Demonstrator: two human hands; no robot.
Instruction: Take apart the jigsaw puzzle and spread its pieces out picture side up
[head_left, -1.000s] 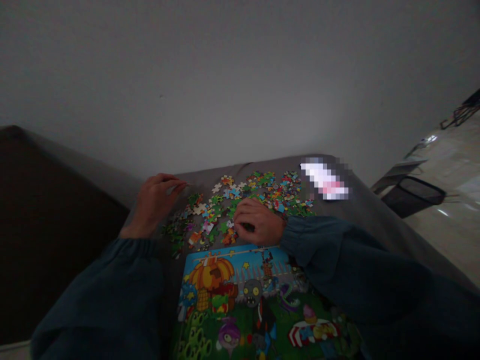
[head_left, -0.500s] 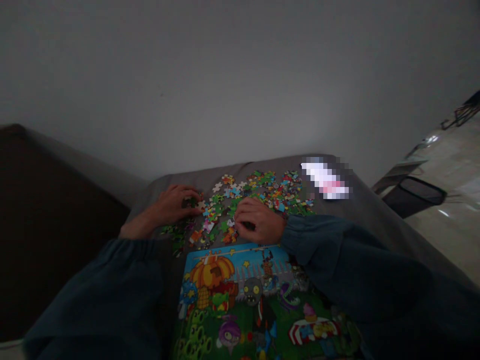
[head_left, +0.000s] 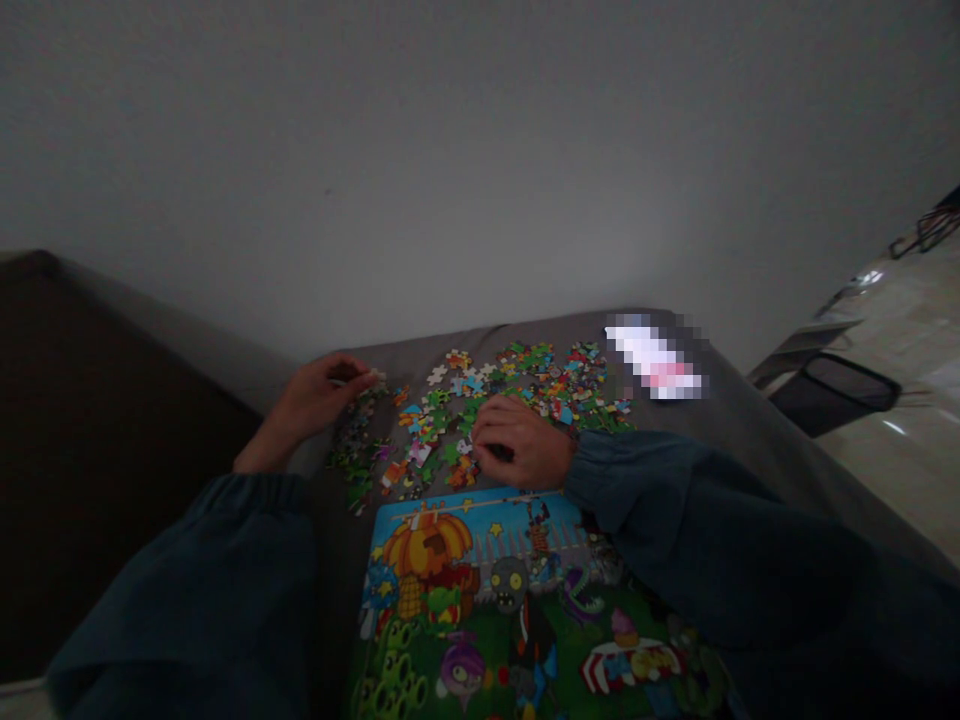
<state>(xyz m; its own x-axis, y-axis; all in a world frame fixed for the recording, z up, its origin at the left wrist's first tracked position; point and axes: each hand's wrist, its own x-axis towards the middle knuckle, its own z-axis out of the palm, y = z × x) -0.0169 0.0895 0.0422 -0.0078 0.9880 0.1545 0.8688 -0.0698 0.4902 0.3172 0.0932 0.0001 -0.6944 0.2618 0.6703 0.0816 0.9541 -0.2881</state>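
Note:
My left hand (head_left: 322, 395) is pinched on a pale puzzle piece (head_left: 378, 377) at the left edge of a spread of loose jigsaw pieces (head_left: 431, 412). Curled fingers close my right hand (head_left: 517, 440), which rests on the near middle of that spread; whatever its fingertips may hold is hidden. Just below it lies a cartoon picture board (head_left: 480, 600) with a pumpkin, a grey zombie and green plants. My right sleeve covers the board's upper right corner.
A grey cloth (head_left: 742, 440) covers the surface under the pieces. At the far right lies a bright, blurred-out phone-like object (head_left: 652, 358). A wall (head_left: 480, 180) rises behind, and a dark panel (head_left: 97, 450) stands to the left.
My left hand has moved left and away from the middle pieces, with a pale puzzle piece now showing at its fingertips. My right hand has stayed in place.

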